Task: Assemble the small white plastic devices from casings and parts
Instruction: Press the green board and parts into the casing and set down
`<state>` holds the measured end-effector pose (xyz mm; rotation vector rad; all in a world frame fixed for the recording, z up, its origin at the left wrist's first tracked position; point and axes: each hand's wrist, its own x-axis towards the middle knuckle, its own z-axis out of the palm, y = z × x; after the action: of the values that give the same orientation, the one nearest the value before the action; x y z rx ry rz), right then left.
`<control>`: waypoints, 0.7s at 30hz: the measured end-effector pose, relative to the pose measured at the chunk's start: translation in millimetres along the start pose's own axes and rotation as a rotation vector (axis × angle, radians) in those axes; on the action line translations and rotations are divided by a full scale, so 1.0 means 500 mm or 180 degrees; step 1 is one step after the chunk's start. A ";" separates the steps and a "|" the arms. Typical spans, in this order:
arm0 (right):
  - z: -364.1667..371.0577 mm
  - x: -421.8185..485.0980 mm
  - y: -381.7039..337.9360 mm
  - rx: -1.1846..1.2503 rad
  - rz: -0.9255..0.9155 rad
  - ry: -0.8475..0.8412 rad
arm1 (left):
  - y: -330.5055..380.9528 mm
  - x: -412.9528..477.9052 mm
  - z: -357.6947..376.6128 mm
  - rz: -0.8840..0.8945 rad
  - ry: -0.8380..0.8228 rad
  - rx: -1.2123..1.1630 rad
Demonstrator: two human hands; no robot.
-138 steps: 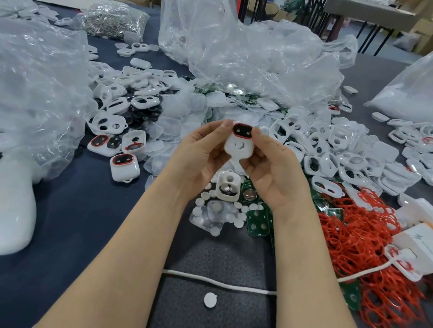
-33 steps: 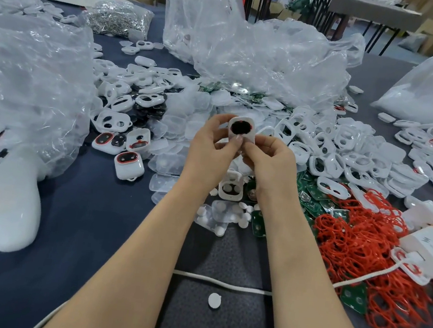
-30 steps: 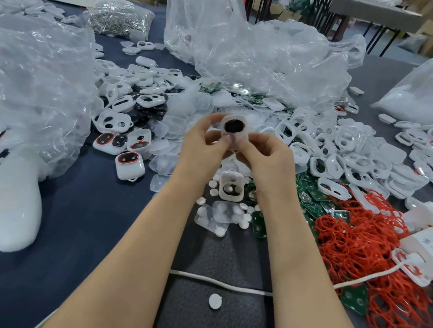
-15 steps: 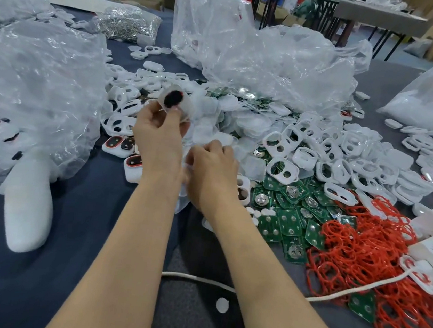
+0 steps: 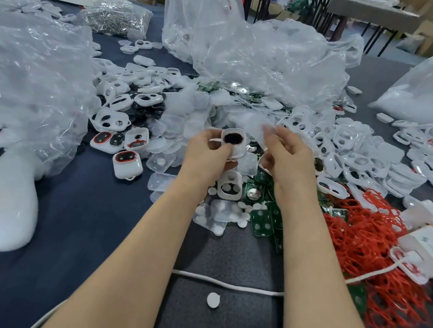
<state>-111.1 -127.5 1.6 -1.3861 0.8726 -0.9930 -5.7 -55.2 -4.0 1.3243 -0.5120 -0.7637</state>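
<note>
Glossy white plastic casings (image 5: 355, 163); crinkled clear plastic bags (image 5: 262, 58); matt cloth tabletop (image 5: 73, 228).

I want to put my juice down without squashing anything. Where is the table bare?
Bare dark cloth lies between the white foam lump and the left forearm. The grey patch between the forearms holds only a white cord and a small disc. Middle and right are crowded: white casings, green boards, red rings.

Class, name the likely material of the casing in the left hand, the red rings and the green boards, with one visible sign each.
The casing: moulded plastic, white, smooth, softly glossy, rounded corners. The red rings: probably rubber or silicone; thin loops lying limp and tangled. The green boards: seemingly circuit board; flat, green, silvery round pads.
</note>
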 end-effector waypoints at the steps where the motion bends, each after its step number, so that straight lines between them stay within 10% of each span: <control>1: 0.005 0.000 -0.002 -0.0140 -0.0145 0.0029 | -0.001 0.000 0.000 0.0020 0.0003 0.0020; 21: 0.012 -0.010 0.001 -0.0536 -0.0770 -0.0108 | -0.006 0.000 0.002 -0.0194 -0.0055 -0.0195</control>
<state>-107.4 -120.9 1.0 -1.6768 0.7899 -1.0943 -6.9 -56.0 -6.7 1.2821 -0.4604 -0.8354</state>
